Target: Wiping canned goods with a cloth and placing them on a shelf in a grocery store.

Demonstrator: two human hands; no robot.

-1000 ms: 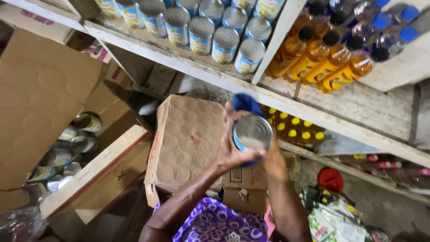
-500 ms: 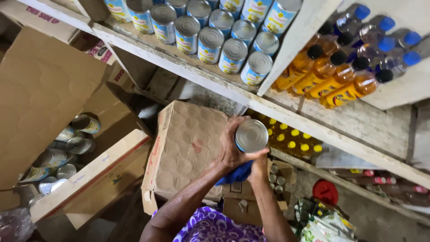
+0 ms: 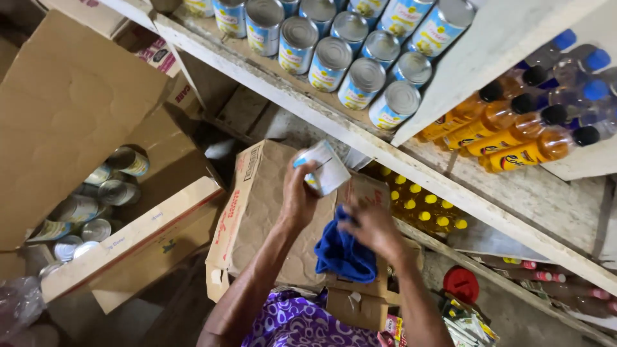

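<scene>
My left hand (image 3: 297, 196) grips a tin can (image 3: 326, 168) with a blue and white label, tilted on its side in front of the shelf edge. Just below and to the right of it, my right hand (image 3: 375, 229) holds a bunched blue cloth (image 3: 344, 254) that hangs down under the can. Both hands are over a closed cardboard box (image 3: 257, 212). On the white shelf (image 3: 334, 125) above lie several matching cans (image 3: 360, 83) stacked with their silver ends toward me.
An open cardboard box (image 3: 122, 241) at the left holds several more cans (image 3: 96, 209). Bottles of orange liquid with black caps (image 3: 508, 138) stand in the right compartment. Yellow-capped bottles (image 3: 424, 209) fill the lower shelf. A red lid (image 3: 461, 284) and packets lie at the bottom right.
The can has turned from end-on to side-on in my left hand and moved up a little. My right hand with the blue cloth has dropped below it.
</scene>
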